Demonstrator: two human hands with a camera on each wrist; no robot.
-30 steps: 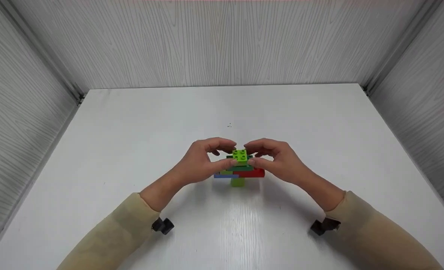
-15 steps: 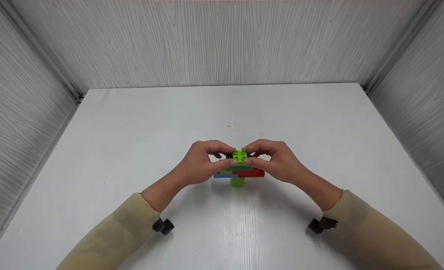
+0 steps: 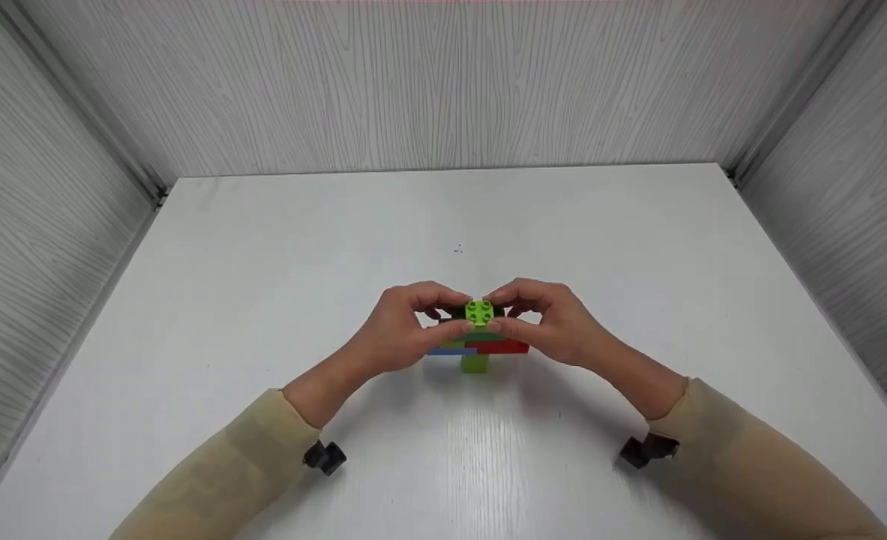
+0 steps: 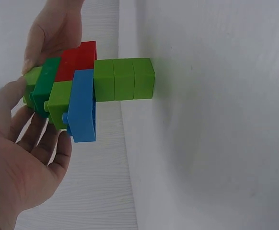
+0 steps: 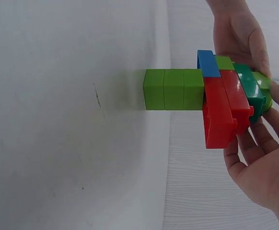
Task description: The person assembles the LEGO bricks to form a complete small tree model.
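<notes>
A tree-shaped stack of toy building bricks stands upright on the white table. Its narrow trunk (image 4: 124,79) is made of light green bricks. Wider layers sit above: a blue brick (image 4: 82,108) beside a red brick (image 5: 215,112), then light green and red, then a dark green brick (image 5: 249,87). Topmost is a small light green brick (image 3: 479,312) with its studs up. My left hand (image 3: 400,330) pinches its left side with thumb and index finger; my right hand (image 3: 557,328) does likewise on the right. The other fingers curl beside the layers below, partly hidden in the head view.
The white tabletop (image 3: 323,240) extends around the stack, bounded by pale wood-grain panels at the back (image 3: 443,82) and both sides. Small dark specks (image 3: 458,249) mark the table behind the stack. Black wrist devices (image 3: 325,457) show below both sleeves.
The fingertips of both hands have closed in on the top light green brick, the right hand moving slightly left. That brick now looks straighter and seated lower. The stack below stays put.
</notes>
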